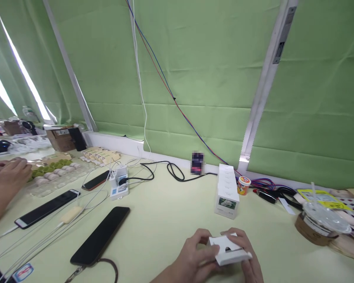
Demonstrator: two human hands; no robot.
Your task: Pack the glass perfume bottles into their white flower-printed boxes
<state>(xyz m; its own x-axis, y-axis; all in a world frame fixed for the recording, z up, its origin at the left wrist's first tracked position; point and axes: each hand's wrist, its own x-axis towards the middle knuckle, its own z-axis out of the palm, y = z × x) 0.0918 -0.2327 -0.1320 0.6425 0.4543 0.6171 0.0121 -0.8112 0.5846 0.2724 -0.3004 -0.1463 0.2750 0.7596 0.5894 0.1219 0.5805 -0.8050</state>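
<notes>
A small white box with open flaps and a dark round hole in its face is held between my two hands, just above the table's front. My left hand grips its left side with thumb and fingers. On the right side, my right hand has its fingers bent over the upper edge and along the side. What lies inside the box cannot be made out. Behind my hands, a row of similar white boxes stands close together, the front one bearing a flower picture.
Phones, a power strip and loose cables cover the left side. Another person's hands work over a tray of round items. A small orange tub and a lidded plastic cup stand to the right.
</notes>
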